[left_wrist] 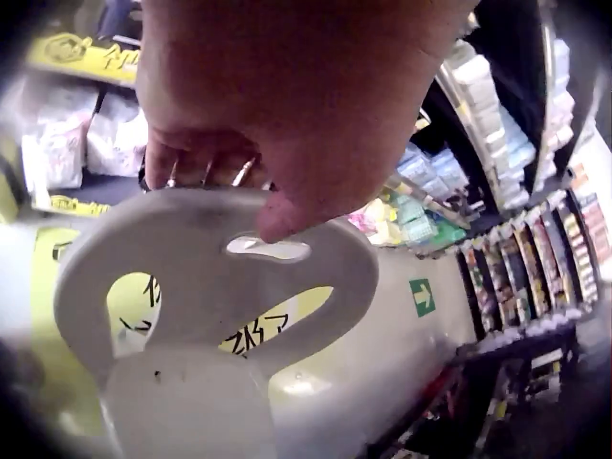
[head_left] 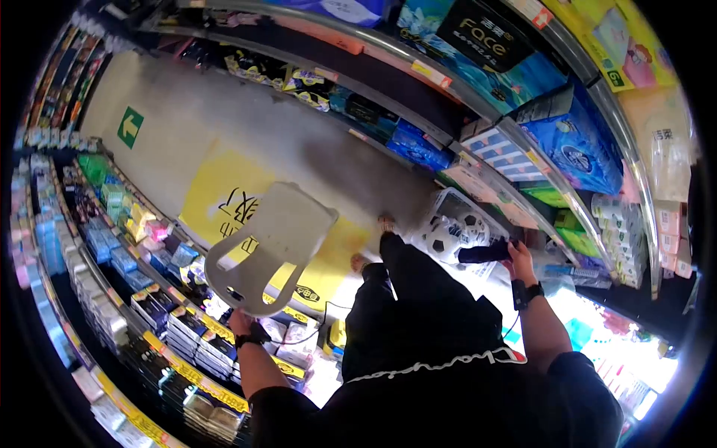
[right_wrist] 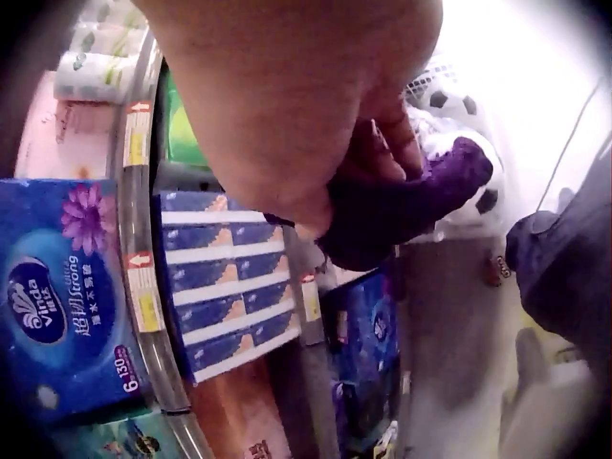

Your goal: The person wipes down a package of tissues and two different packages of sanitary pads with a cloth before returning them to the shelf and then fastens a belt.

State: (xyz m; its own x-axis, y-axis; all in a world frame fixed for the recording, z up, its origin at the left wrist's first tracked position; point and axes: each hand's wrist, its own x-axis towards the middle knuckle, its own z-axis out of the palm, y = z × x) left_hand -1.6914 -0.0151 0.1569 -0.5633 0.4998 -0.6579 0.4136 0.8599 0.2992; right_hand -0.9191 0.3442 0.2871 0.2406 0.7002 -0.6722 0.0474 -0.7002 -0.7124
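My left hand (head_left: 240, 322) grips the top of the backrest of a light grey plastic chair (head_left: 291, 216). In the left wrist view, the thumb of the left hand (left_wrist: 296, 86) lies beside the slot in the chair's (left_wrist: 182, 239) backrest, while the other fingers go over the rim, their tips partly hidden. A dark purple cloth (head_left: 482, 254), bunched into a roll, sticks out from my right hand (head_left: 520, 263) towards the legs. Seen from the right wrist, the fingers and thumb of that hand (right_wrist: 287, 115) pinch one end of the cloth (right_wrist: 411, 210).
Shelves of packaged goods (head_left: 168, 299) line the left side. On the right, tissue packs (head_left: 571, 149) fill more shelves. A white basket (head_left: 441, 205) with soccer balls (head_left: 442, 240) stands by the right foot. Yellow floor sheeting (head_left: 216, 187) lies under the chair, and a thin cable hangs near the legs.
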